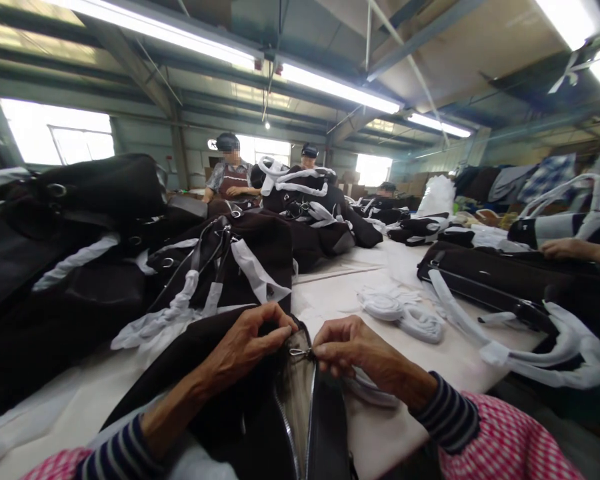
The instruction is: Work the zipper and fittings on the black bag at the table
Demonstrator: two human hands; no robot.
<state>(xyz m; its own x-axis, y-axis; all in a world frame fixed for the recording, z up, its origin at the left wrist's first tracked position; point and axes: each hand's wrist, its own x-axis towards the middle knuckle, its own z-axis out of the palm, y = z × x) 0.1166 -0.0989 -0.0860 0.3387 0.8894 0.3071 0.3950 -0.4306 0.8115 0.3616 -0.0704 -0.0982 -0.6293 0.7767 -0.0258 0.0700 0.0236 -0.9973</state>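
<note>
In front of me lies a black bag (250, 407) with its metal zipper (286, 420) undone, and a light lining (296, 387) shows in the gap. My left hand (253, 340) is closed at the far end of the opening, thumb and fingers pinching the bag's edge. Opposite it, my right hand (355, 347) pinches a small silvery metal clip (300, 352) with a looped end, held over the lining. The fingertips of the two hands are a short way apart. Behind the right wrist, a white-wrapped handle (370, 390) is partly hidden.
Black bags with wrapped handles (175, 307) are heaped at left and centre. Coiled white strips (400, 313) lie on the pale table (330, 293). Another black bag (485, 280) stands at right, near another person's hand (567, 249). Co-workers (233, 177) are across the table.
</note>
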